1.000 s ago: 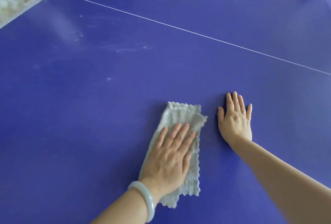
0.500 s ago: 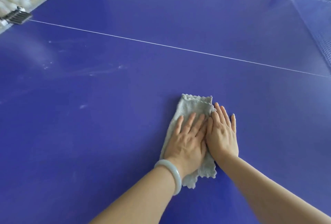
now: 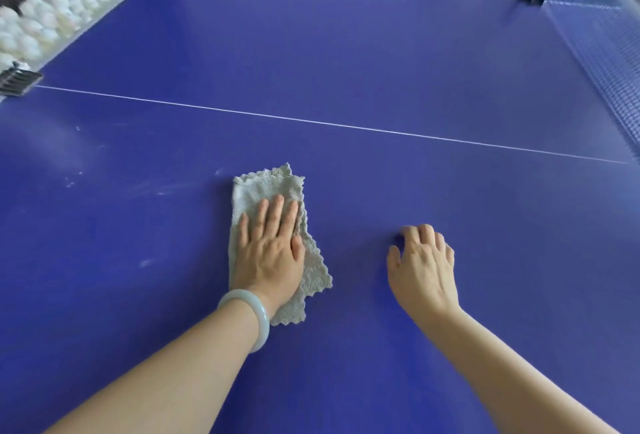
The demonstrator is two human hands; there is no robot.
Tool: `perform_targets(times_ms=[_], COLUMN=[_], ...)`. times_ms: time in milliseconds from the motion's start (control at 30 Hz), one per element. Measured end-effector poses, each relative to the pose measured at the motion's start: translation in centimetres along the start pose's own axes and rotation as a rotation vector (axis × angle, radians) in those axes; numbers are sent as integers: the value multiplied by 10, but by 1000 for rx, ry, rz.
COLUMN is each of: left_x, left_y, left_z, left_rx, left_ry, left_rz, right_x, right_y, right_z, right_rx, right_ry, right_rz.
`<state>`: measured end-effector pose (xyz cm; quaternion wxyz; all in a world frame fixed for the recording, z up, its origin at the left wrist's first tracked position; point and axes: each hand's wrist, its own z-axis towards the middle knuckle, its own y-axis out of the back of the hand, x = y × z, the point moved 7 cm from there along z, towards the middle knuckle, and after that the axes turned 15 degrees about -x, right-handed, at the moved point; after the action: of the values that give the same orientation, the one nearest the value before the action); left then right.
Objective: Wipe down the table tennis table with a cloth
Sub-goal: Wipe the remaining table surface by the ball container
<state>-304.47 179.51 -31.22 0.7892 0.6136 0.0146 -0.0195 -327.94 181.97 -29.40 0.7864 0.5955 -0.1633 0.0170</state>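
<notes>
While the left hand [image 3: 272, 253] presses flat, fingers straight, on the grey scallop-edged cloth [image 3: 270, 187] at frame centre, the right hand [image 3: 424, 267] rests loosely curled on the blue table tennis table [image 3: 346, 52].

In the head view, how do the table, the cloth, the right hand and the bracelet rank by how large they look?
1. table
2. cloth, though partly hidden under the left hand
3. right hand
4. bracelet
</notes>
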Motion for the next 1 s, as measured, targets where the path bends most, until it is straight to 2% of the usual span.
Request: perform_targets(times_ms=[100, 167, 267, 400, 533, 700, 833, 900, 1000], left_x=[0, 1, 2, -1, -15, -50, -57, -28, 49], left_y=[0, -3, -7, -5, -13, -34, -48, -51, -51], left_z=[-1, -2, -1, -4, 11, 90, 139, 158, 169], left_rx=[-1, 14, 18, 3, 29, 73, 100, 71, 30], left_ry=[-6, -6, -6, -41, -171, -281, -364, -256, 59], left_rz=[5, -10, -38, -91, -168, -250, -206, -157, -69], right_x=[20, 39, 62, 67, 63, 61, 58, 59, 60], right_y=[-7, -26, -58, -77, -81, -83, -84, -83, -84], right_z=[57, 85, 94, 92, 97, 98, 97, 97, 96], right_rx=[-33, 20, 66, 22, 17, 6, -18, -14, 1], right_ry=[-95, -172, -284, -276, -274, -282, -296, -289, -283], right_rz=[102, 115, 34, -112, -144, -117, -119, -139, -169])
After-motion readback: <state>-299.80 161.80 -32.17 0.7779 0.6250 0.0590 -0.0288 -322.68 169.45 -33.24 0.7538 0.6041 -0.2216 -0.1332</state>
